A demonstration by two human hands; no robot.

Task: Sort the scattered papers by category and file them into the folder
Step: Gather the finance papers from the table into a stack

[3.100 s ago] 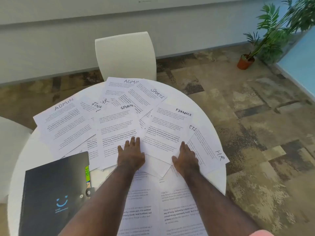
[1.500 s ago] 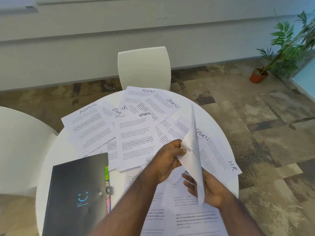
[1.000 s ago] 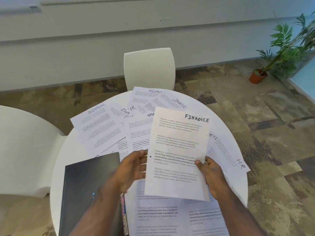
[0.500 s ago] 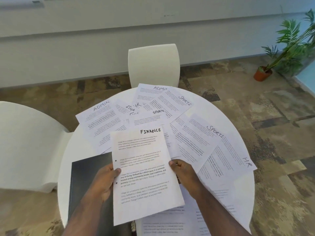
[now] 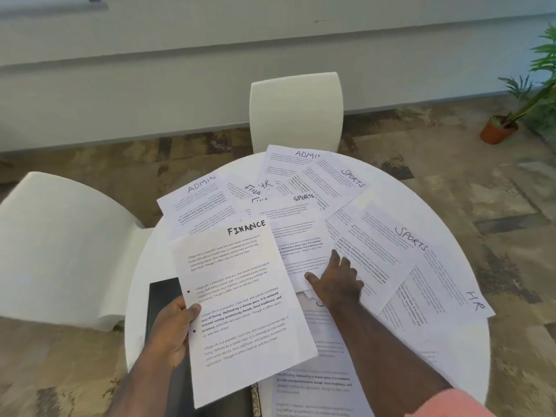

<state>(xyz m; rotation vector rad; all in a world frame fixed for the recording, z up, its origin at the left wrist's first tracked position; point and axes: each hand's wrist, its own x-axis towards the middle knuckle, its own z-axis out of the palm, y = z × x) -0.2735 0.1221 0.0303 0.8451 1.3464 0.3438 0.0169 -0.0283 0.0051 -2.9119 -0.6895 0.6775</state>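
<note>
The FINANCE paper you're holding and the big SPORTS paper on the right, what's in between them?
In the head view, the right hand lies flat between the FINANCE paper and the SPORTS paper, on another SPORTS sheet.

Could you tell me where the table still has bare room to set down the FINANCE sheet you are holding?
Bare table shows along the far right rim, beyond the SPORTS sheets, and in a strip at the left rim beside the black folder. The middle is crowded with overlapping papers, where the right hand rests; the left hand holds the FINANCE sheet.
</note>
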